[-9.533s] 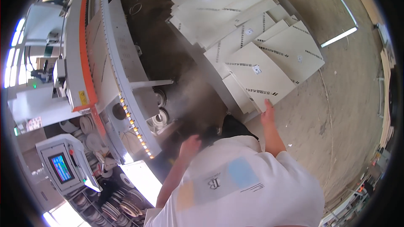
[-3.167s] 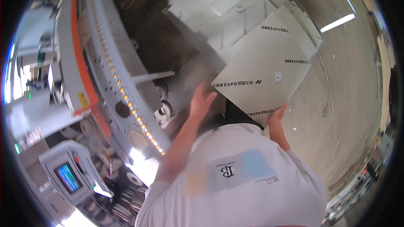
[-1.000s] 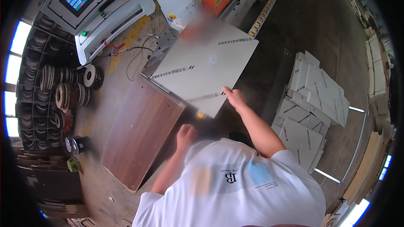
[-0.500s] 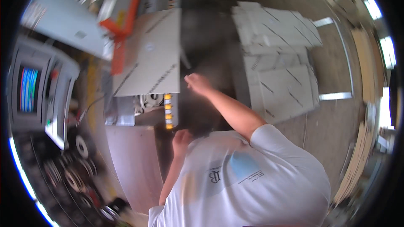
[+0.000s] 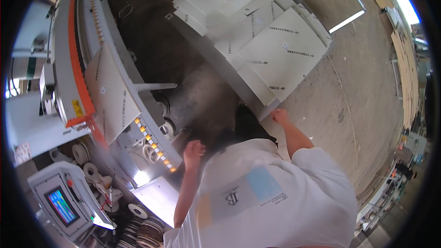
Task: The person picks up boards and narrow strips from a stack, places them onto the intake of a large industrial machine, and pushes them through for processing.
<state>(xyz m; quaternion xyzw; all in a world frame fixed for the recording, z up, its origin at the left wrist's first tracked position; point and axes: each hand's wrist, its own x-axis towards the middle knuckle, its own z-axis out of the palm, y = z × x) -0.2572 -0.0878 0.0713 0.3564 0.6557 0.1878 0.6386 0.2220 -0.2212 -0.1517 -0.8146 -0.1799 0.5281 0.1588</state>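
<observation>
My left hand (image 5: 194,148) hangs in front of my body with its fingers curled in, nothing visible in them. It is nearest the machine's roller edge (image 5: 154,144), apart from it. My right hand (image 5: 279,115), also loosely closed and seemingly without anything in it, is by the near corner of a stack of pale, film-covered panels (image 5: 285,48). Whether it touches the stack cannot be made out; a small gap seems to show. On the machine bed at left lies one similar panel (image 5: 110,94), beneath an orange guard (image 5: 78,82).
A control console (image 5: 64,202) with a lit screen stands at lower left, beside rolls of edging tape (image 5: 144,234). A support arm (image 5: 156,86) juts from the machine toward the aisle. A white metal frame (image 5: 347,21) lies on the floor beyond the stack.
My view has turned right, toward the panel stack. My right hand has come away from the panel at the machine and drawn in near the stack. The left stays beside my body.
</observation>
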